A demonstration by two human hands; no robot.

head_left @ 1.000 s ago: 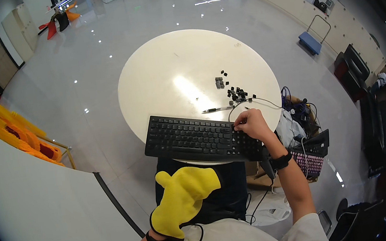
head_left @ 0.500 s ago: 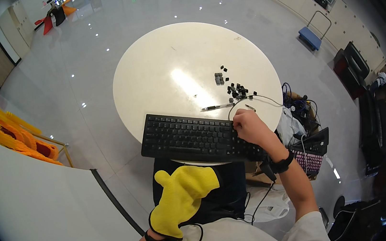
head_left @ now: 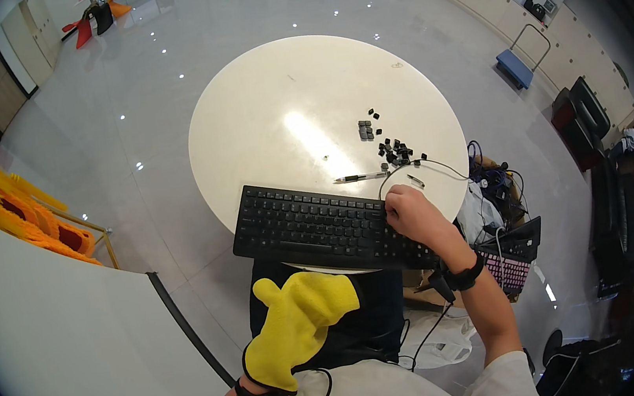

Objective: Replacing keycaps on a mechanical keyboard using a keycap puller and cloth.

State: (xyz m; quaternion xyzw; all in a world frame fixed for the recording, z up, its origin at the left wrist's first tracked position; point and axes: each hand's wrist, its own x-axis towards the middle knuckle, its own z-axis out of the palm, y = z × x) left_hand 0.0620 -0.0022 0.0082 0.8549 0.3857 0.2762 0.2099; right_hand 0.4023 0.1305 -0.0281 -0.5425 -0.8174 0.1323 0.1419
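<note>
My left hand is covered by yellow knitted glove fabric with a dark cuff and rests over my lap, below the table edge. The fabric hides its fingers. Bare and curled, my right hand is closed at the right end of a black keyboard; whatever its fingertips pinch is hidden. The keyboard lies slightly slanted along the near edge of the table. Beyond my right hand, loose black keycaps lie in a pile, with several grey keycaps grouped farther off.
A pen lies just beyond the keyboard on the round white table. A thin cable runs over the table's right edge. Beside the table are a pink-keyed keyboard and tangled cables. A white plastic bag sits below.
The view has shifted slightly, so the table and keycaps appear a little farther right. My right hand stays closed at the keyboard's right end; my left hand is still.
</note>
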